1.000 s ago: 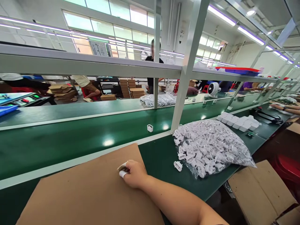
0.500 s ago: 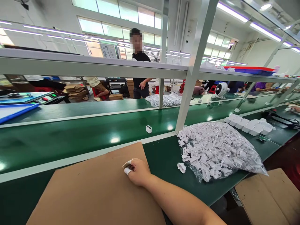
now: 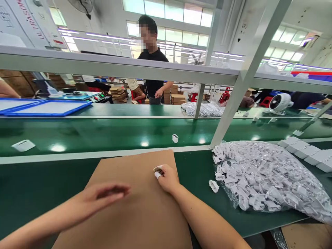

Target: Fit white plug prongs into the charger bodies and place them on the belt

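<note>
A large brown cardboard sheet (image 3: 140,214) lies on the green bench in front of me. My right hand (image 3: 167,178) rests near its far right corner, fingers curled in, with white coverings on the thumb and a fingertip. What sits between those fingers, if anything, is too small to make out. Over the left part of the cardboard hovers my left hand (image 3: 107,195), slightly blurred, its fingers stretched out and thumb apart, holding nothing. Right of the cardboard, a single white plastic part (image 3: 214,186) lies beside a clear bag of white plastic parts (image 3: 261,176).
A white housing (image 3: 175,138) stands on the green conveyor belt (image 3: 129,129), and another white piece (image 3: 23,145) lies at its left. White boxy parts (image 3: 308,152) line up at right. A metal shelf post (image 3: 249,72) rises behind the bag. A person (image 3: 155,76) stands beyond.
My left hand has come into view from the lower left, over the cardboard. The view has turned left. My right hand stays on the cardboard near the same corner.
</note>
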The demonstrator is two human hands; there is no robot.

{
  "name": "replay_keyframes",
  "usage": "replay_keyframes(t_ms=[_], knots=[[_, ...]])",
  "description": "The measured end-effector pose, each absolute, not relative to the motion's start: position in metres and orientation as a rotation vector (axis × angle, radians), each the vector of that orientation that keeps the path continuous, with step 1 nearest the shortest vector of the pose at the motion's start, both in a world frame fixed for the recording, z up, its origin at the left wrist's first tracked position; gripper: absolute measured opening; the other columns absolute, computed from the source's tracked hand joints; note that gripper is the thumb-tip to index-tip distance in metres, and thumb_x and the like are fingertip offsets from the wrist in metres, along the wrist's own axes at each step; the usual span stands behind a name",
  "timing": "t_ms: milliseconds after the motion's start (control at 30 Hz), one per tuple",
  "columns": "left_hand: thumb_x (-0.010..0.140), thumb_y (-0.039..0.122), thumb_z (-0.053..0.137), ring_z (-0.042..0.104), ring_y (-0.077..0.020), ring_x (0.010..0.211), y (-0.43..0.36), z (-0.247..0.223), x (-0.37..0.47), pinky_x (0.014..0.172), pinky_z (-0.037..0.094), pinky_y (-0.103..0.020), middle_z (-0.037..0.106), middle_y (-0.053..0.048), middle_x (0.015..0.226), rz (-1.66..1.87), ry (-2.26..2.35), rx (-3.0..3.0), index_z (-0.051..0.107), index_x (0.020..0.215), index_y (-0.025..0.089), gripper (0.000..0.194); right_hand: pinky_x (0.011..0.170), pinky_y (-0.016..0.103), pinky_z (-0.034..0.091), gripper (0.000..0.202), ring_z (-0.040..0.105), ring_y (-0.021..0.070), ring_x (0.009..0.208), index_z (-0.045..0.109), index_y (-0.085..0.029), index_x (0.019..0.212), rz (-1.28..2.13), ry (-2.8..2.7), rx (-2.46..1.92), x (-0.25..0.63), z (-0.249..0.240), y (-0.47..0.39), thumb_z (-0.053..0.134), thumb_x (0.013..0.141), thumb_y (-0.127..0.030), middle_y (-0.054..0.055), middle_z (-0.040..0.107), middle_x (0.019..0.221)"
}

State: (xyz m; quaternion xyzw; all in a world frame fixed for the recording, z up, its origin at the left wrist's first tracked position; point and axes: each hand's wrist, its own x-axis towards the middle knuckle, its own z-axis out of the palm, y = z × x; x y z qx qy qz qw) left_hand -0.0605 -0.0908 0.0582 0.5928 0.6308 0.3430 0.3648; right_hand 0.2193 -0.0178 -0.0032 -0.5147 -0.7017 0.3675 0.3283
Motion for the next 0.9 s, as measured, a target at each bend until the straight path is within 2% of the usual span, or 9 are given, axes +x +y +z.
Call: replay_keyframes(t_ms=[67, 167, 233, 333, 433, 500, 567, 667, 900], knots=[[0.062, 0.064, 0.089, 0.073, -0.0334, 0.109, -0.051, 0.068, -0.041, 0.096, 0.061, -0.043, 0.079, -0.007, 0.112, 0.685, 1.481, 1.507, 0.081, 0.105, 0.033, 0.054, 0.081, 0.029, 0.052, 0.022, 0.068, 0.0164, 0.089, 0.076, -0.026, 0.107, 0.963, -1.84, -1.352, 0.219, -0.002, -0.018, 0.064, 0.09, -0.018, 0.001, 0.073, 0.105], [0.074, 0.059, 0.081, 0.067, -0.0297, 0.123, 0.026, 0.069, 0.009, 0.105, 0.054, -0.037, 0.072, -0.01, 0.13, 0.793, 1.469, 1.568, 0.074, 0.119, 0.025, 0.057, 0.08, 0.028, 0.052, 0.022, 0.068, 0.0165, 0.088, 0.076, -0.024, 0.107, 0.94, -1.851, -1.37, 0.218, -0.001, -0.018, 0.064, 0.09, -0.018, 0.002, 0.073, 0.104], [0.079, 0.052, 0.077, 0.067, -0.0283, 0.123, 0.072, 0.059, 0.044, 0.104, 0.054, -0.035, 0.068, -0.013, 0.136, 0.825, 1.607, 1.565, 0.066, 0.128, 0.019, 0.06, 0.08, 0.028, 0.052, 0.021, 0.068, 0.0164, 0.089, 0.076, -0.025, 0.107, 0.922, -1.859, -1.386, 0.218, -0.002, -0.018, 0.064, 0.09, -0.019, 0.002, 0.073, 0.104], [0.074, 0.047, 0.082, 0.054, -0.0373, 0.138, 0.124, 0.037, 0.089, 0.113, 0.046, -0.044, 0.055, -0.023, 0.149, 0.826, 1.731, 1.586, 0.053, 0.142, 0.01, 0.083, 0.079, 0.027, 0.051, 0.023, 0.068, 0.0165, 0.09, 0.077, -0.028, 0.109, 0.906, -1.898, -1.422, 0.217, -0.002, -0.02, 0.065, 0.09, -0.022, 0.001, 0.073, 0.104], [0.061, 0.052, 0.092, 0.038, -0.0457, 0.148, 0.159, 0.018, 0.116, 0.122, 0.034, -0.05, 0.046, -0.029, 0.154, 0.816, 1.825, 1.712, 0.048, 0.144, 0.007, 0.105, 0.078, 0.027, 0.05, 0.025, 0.068, 0.0167, 0.091, 0.077, -0.031, 0.111, 0.88, -1.957, -1.43, 0.217, 0.0, -0.023, 0.064, 0.09, -0.025, -0.001, 0.073, 0.105], [0.059, 0.055, 0.093, 0.046, -0.0453, 0.142, 0.177, 0.009, 0.126, 0.118, 0.038, -0.05, 0.055, -0.027, 0.146, 0.801, 1.874, 1.764, 0.052, 0.139, 0.009, 0.1, 0.077, 0.026, 0.05, 0.025, 0.068, 0.0165, 0.092, 0.076, -0.031, 0.111, 0.861, -1.983, -1.429, 0.217, 0.002, -0.023, 0.064, 0.091, -0.027, -0.002, 0.074, 0.106], [0.07, 0.052, 0.087, 0.059, -0.0406, 0.129, 0.19, 0.004, 0.129, 0.11, 0.046, -0.047, 0.065, -0.023, 0.133, 0.788, 1.893, 1.743, 0.058, 0.131, 0.012, 0.079, 0.076, 0.026, 0.049, 0.023, 0.068, 0.0163, 0.093, 0.076, -0.03, 0.111, 0.847, -2.003, -1.424, 0.217, 0.001, -0.023, 0.064, 0.091, -0.028, -0.002, 0.073, 0.107], [0.083, 0.045, 0.074, 0.066, -0.033, 0.116, 0.191, 0.006, 0.124, 0.102, 0.05, -0.043, 0.07, -0.017, 0.123, 0.805, 1.923, 1.705, 0.061, 0.125, 0.013, 0.054, 0.074, 0.026, 0.049, 0.02, 0.068, 0.017, 0.094, 0.075, -0.028, 0.108, 0.83, -2.029, -1.41, 0.218, -0.002, -0.021, 0.065, 0.091, -0.031, -0.002, 0.073, 0.107], [0.071, 0.054, 0.081, 0.069, -0.0233, 0.101, 0.092, 0.024, 0.081, 0.093, 0.056, -0.034, 0.073, -0.004, 0.112, 1.204, 1.579, 1.531, 0.065, 0.125, 0.022, 0.065, 0.081, 0.026, 0.052, 0.02, 0.067, 0.0164, 0.093, 0.074, -0.026, 0.11, 0.935, -1.878, -1.308, 0.217, -0.012, -0.018, 0.066, 0.092, -0.024, 0.0, 0.073, 0.105]])
